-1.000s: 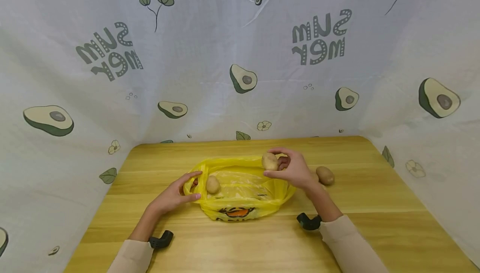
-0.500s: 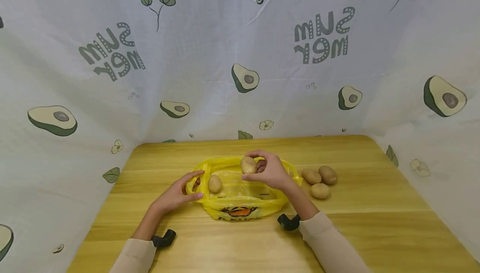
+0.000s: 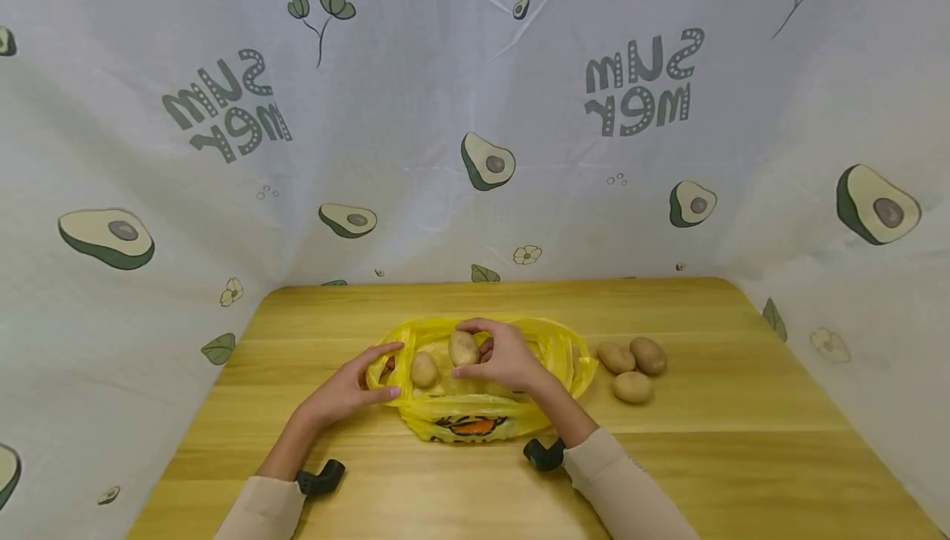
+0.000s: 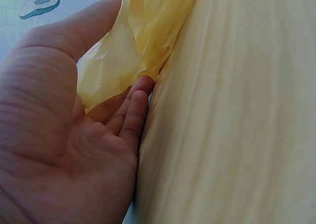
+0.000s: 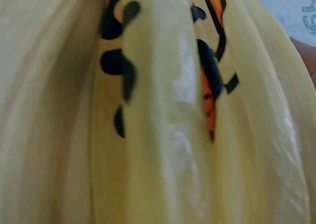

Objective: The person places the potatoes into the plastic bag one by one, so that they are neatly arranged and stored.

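Observation:
A yellow plastic bag [image 3: 519, 420] with a black and orange print lies with its mouth spread on the table. My left hand [image 3: 343, 387] grips its left end by the handle; in the left wrist view thumb and fingers close around the yellow film. One potato [image 3: 425, 369] rests inside at the left. Just right of it, within the bag's mouth, my right hand [image 3: 505, 356] pinches another potato [image 3: 463, 349] between thumb and fingers. The bag's printed side [image 5: 168, 110] fills the right wrist view and hides most of that hand.
Three more potatoes sit in a cluster right of the bag: one potato [image 3: 615, 357] at the left, one potato [image 3: 649, 355] at the back, one potato [image 3: 632, 387] in front. A wooden table [image 3: 742, 457] carries everything. A printed curtain [image 3: 416, 111] hangs behind and beside it.
My right hand has carried its potato left and down, from the bag's right rim to beside the potato inside. The left hand keeps its place on the bag.

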A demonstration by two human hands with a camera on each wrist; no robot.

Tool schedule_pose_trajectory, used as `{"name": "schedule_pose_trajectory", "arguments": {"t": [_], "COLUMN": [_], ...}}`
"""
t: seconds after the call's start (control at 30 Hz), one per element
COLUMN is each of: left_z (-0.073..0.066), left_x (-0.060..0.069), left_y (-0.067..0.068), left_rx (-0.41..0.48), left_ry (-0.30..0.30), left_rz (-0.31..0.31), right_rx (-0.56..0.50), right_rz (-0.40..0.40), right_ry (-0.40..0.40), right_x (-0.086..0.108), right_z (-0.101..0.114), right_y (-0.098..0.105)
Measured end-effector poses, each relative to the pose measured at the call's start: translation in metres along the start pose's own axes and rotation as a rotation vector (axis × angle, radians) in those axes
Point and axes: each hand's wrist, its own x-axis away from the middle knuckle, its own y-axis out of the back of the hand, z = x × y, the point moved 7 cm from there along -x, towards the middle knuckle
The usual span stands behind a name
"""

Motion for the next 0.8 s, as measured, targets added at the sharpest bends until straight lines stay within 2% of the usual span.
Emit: {"name": "schedule_pose_trajectory", "arguments": {"t": [0.3,0.57,0.8], "left_z": [0.001,0.003,0.002], "left_x": [-0.001,-0.001,-0.001], "left_y": [0.0,-0.001,-0.001], "left_rx": [-0.004,-0.007,-0.006], "left_ry": [0.001,0.006,0.009], "left_rz": [-0.008,0.0,-0.002], "right_rx": [0.084,0.191,0.208], "right_rz": [0.053,0.053,0.103], "right_ry": [0.001,0.008,0.001], "right_x": [-0.001,-0.005,-0.007], "right_z": [-0.005,-0.005,-0.007], "right_y": [-0.018,-0.025,-0.031]}}
